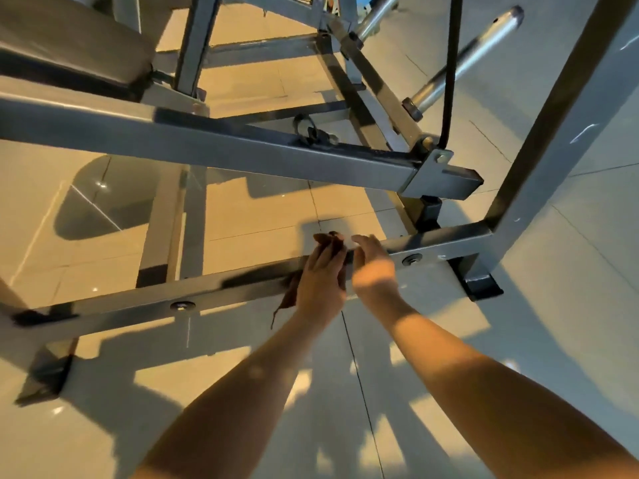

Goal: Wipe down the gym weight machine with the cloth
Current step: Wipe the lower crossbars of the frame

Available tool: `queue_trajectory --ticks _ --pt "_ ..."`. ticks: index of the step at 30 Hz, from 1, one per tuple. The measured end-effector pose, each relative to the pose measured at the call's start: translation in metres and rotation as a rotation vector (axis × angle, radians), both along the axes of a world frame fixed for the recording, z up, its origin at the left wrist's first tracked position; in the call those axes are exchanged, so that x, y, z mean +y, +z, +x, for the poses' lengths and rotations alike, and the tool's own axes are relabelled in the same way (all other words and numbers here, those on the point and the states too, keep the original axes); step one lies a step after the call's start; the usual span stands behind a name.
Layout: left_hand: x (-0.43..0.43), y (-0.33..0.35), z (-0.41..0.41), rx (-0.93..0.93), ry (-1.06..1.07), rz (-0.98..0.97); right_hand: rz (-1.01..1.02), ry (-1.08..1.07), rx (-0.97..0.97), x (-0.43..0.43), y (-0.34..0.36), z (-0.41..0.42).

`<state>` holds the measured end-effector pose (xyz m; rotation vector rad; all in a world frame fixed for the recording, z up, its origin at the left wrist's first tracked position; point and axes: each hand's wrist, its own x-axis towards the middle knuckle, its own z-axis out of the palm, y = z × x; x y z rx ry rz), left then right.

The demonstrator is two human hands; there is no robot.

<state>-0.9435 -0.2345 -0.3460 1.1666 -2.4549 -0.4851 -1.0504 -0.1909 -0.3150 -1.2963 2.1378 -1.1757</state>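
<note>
The cloth (289, 297) is dark brown and crumpled. It lies over the top of the grey low frame bar (138, 305), with one end hanging down the bar's near face. The left hand (321, 278) presses it there with nearly straight fingers, covering most of it; the thumb is hidden. Just beside it on the bar, the right hand (371, 267) is motion-blurred, its fingers loosely extended and holding nothing. Above the bar, the seat pad (69, 46) is cut off by the picture's edge.
</note>
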Motion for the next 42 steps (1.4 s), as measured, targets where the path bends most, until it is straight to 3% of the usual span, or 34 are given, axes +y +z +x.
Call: queue_trajectory --ticks 3,10,15,18,22,26,27,32,34,36,42 --pt "0.004 -0.006 -0.016 0.020 -0.101 -0.053 0.119 0.060 -0.056 -0.006 0.001 -0.020" --pt "0.001 -0.011 0.018 0.155 0.473 0.089 0.347 0.394 0.112 -0.013 -0.002 -0.035" --pt "0.028 -0.001 -0.024 0.286 0.393 0.101 0.382 0.500 0.075 -0.016 0.004 -0.044" --pt "0.047 0.010 -0.017 0.422 0.499 0.191 0.395 0.602 0.042 -0.019 0.009 -0.034" --pt "0.065 0.007 0.026 0.545 0.821 0.224 0.282 0.767 0.062 -0.018 0.008 -0.003" --pt "0.043 -0.012 0.054 0.961 1.186 0.400 0.296 0.766 0.112 -0.028 -0.007 0.016" --pt "0.035 -0.015 0.053 0.965 1.231 0.451 0.292 0.748 0.105 -0.030 -0.010 0.017" --pt "0.040 -0.018 0.015 0.914 1.136 0.459 0.283 0.683 0.006 -0.031 -0.010 0.013" --pt "0.049 -0.028 0.003 0.802 1.043 0.513 0.292 0.663 -0.006 -0.032 -0.009 0.014" --pt "0.056 -0.034 -0.002 0.813 0.996 0.575 0.290 0.663 -0.019 -0.031 -0.008 0.015" --pt "0.037 -0.035 0.035 0.966 1.189 0.555 0.295 0.675 0.016 -0.031 -0.010 0.015"
